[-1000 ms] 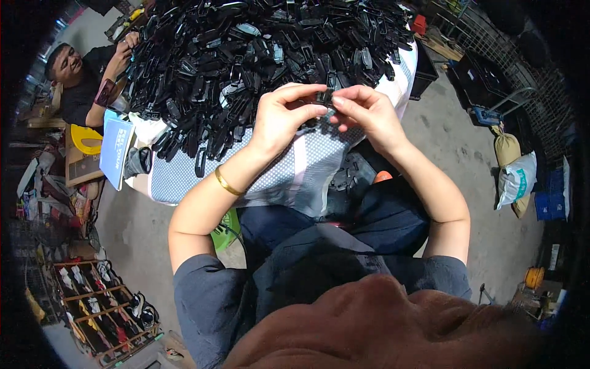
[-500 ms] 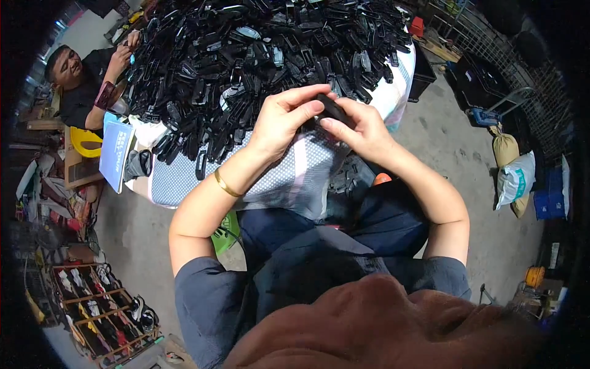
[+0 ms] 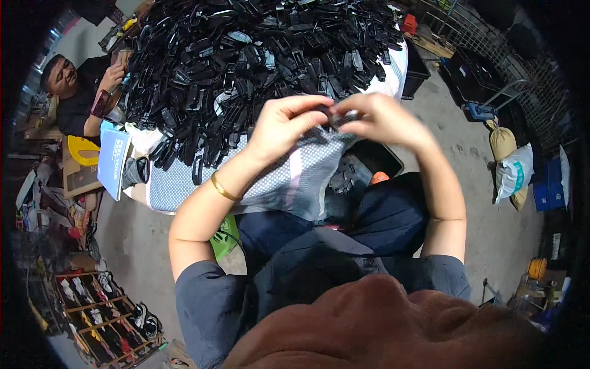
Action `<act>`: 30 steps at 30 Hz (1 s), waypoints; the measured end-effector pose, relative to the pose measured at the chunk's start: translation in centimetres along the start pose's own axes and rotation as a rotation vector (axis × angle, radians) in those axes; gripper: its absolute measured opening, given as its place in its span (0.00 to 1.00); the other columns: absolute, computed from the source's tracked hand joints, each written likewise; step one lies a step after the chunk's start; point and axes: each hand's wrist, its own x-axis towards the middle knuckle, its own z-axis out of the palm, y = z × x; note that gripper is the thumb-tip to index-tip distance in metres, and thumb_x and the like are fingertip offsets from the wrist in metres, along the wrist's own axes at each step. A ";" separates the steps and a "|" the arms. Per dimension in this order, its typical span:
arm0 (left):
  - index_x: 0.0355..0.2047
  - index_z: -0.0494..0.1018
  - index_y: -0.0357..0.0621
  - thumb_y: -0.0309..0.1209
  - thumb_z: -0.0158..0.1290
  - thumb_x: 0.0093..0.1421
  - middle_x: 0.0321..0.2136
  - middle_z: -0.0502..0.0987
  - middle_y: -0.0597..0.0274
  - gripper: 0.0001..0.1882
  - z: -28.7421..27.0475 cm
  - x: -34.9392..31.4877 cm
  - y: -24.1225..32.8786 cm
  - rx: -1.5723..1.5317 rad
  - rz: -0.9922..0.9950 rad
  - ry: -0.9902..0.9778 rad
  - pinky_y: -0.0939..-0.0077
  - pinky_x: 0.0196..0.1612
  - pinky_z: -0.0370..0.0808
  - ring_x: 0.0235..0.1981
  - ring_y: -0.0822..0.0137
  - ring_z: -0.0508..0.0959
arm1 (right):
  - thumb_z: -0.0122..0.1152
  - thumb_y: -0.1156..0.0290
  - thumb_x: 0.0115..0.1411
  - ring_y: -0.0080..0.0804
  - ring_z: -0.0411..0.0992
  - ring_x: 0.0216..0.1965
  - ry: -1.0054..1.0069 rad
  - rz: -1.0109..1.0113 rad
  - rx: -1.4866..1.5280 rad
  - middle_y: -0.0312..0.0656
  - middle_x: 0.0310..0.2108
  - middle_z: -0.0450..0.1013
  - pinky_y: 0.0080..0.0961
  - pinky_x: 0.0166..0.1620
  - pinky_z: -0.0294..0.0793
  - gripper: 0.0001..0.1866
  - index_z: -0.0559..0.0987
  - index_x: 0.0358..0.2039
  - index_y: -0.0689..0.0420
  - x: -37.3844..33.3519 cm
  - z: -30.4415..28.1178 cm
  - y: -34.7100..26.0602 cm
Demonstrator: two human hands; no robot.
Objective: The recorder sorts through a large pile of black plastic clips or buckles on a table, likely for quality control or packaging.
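Just in front of the heap, both hands meet at a small black plastic part (image 3: pixel 334 118), mostly hidden by fingers. My left hand (image 3: pixel 284 128) grips it between thumb and fingers. The thumb and fingers of my right hand (image 3: pixel 388 122) are pinched at its other end; that hand is blurred by motion. Behind them, a big heap of black plastic parts (image 3: pixel 246 71), some with glossy faces, covers the table. A dotted light cloth (image 3: pixel 178 184) hangs over the table's near edge.
Below my hands, a black bin (image 3: pixel 390 161) holds dark parts. Across the heap's left side sits a co-worker (image 3: pixel 77 86), hands at the pile. A blue-covered book (image 3: pixel 115 157) stands at the table's left edge. Sacks (image 3: pixel 515 169) lie on the floor at right.
My right hand has lifted and turned at the wrist, its fingers now pinching the part's end instead of lying along it. My left hand keeps its grip. The view has shifted slightly.
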 end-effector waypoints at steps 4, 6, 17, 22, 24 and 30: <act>0.45 0.72 0.40 0.24 0.58 0.49 0.31 0.77 0.58 0.20 2.0 -1.1 -0.1 0.411 0.193 -0.246 0.77 0.39 0.74 0.34 0.70 0.77 | 0.61 0.62 0.46 0.41 0.75 0.34 0.381 0.610 -0.469 0.46 0.33 0.76 0.31 0.38 0.73 0.19 0.77 0.38 0.58 -0.8 -3.3 6.5; 0.43 0.73 0.42 0.33 0.61 0.46 0.28 0.76 0.56 0.22 2.8 -1.0 -0.9 0.558 0.373 -0.367 0.73 0.33 0.72 0.28 0.63 0.75 | 0.60 0.62 0.47 0.40 0.75 0.34 0.455 0.626 -0.451 0.46 0.33 0.76 0.32 0.39 0.72 0.20 0.76 0.40 0.57 -1.5 -2.9 9.5; 0.44 0.71 0.37 0.29 0.51 0.56 0.36 0.75 0.53 0.15 2.5 -0.5 -0.3 0.433 0.091 -0.018 0.77 0.42 0.71 0.36 0.69 0.74 | 0.59 0.71 0.46 0.34 0.75 0.27 0.456 0.523 -0.395 0.44 0.26 0.76 0.26 0.33 0.73 0.11 0.79 0.32 0.60 -2.5 -5.3 5.6; 0.52 0.62 0.32 0.29 0.46 0.60 0.33 0.72 0.61 0.20 1.3 -0.5 -2.0 -0.146 -0.111 -0.051 0.83 0.34 0.71 0.29 0.75 0.73 | 0.61 0.76 0.45 0.24 0.72 0.30 0.058 -0.030 0.103 0.39 0.29 0.74 0.21 0.33 0.71 0.11 0.78 0.32 0.60 0.3 -0.5 -1.7; 0.49 0.65 0.34 0.28 0.47 0.60 0.31 0.73 0.62 0.18 0.4 -0.3 -1.4 -0.334 -0.414 -0.263 0.85 0.32 0.73 0.27 0.77 0.73 | 0.61 0.75 0.47 0.22 0.71 0.32 -0.006 0.008 0.051 0.36 0.29 0.74 0.19 0.34 0.70 0.10 0.77 0.33 0.60 0.8 -0.3 -1.7; 0.43 0.65 0.32 0.26 0.51 0.57 0.32 0.74 0.58 0.15 0.6 0.1 -1.8 -0.349 -0.490 -0.226 0.80 0.35 0.75 0.31 0.70 0.76 | 0.64 0.65 0.47 0.34 0.73 0.26 0.309 0.054 -0.078 0.41 0.26 0.74 0.26 0.30 0.72 0.11 0.79 0.28 0.58 3.7 1.9 2.0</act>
